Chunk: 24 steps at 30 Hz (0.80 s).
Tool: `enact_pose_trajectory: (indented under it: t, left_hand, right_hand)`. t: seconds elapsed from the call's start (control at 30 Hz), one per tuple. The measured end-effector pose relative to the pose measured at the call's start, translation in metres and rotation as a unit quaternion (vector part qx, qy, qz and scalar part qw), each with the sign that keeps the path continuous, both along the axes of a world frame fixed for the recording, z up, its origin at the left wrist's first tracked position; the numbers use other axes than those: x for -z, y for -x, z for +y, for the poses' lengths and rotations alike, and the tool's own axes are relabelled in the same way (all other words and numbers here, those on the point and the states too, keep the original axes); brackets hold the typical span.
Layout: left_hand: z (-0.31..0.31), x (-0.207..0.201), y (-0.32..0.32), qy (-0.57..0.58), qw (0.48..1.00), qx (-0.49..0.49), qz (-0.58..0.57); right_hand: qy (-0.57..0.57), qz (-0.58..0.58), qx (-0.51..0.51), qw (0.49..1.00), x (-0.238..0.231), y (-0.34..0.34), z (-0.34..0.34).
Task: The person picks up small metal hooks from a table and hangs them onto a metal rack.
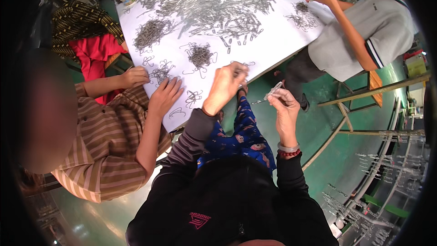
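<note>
My right hand (286, 107) is closed in a pinch on a silvery metal link piece (274, 89), held beyond the table's right edge. A thin metal part (259, 102) juts out to the left below the fingers. My left hand (223, 86) is raised over the near edge of the white table (246, 57). Its fingers are bent and smeared by motion, so what they hold, if anything, is unclear. Nearest to it lie a pile of dark wire hooks (200, 56) and a smaller cluster of hooks (193, 97).
A broad heap of metal links (214, 0) covers the far table. On the left, a person in a striped shirt (109, 141) has both hands at a hook pile (161, 71). A person in a grey shirt (364, 32) sits at right. Metal racks (364, 200) stand at lower right.
</note>
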State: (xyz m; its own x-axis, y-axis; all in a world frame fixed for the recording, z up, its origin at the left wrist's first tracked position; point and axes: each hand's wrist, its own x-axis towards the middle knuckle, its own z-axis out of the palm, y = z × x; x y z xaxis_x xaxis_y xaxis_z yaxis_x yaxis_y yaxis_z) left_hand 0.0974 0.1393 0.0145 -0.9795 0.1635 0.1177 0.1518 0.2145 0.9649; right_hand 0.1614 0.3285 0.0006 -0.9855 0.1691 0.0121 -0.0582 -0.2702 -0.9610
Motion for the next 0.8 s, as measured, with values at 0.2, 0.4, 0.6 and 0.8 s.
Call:
enact_pose_trajectory:
  t: [0.2, 0.4, 0.6, 0.8]
  left_hand:
    - [0.021, -0.017, -0.019, -0.161, 0.978, 0.069, -0.117]
    - [0.039, -0.013, -0.024, -0.144, 0.986, 0.054, -0.06]
    - [0.052, -0.021, -0.033, -0.078, 0.997, -0.008, -0.016]
    - [0.054, -0.026, -0.044, -0.073, 0.996, -0.036, 0.04]
  right_hand:
    - [-0.007, -0.015, -0.012, 1.0, 0.011, 0.007, -0.007]
    - [-0.011, -0.006, 0.005, 1.0, 0.011, 0.008, -0.01]
    - [-0.127, 0.018, 0.043, 0.991, 0.003, 0.001, -0.016]
    - [-0.072, 0.015, 0.05, 0.996, -0.005, 0.002, -0.004]
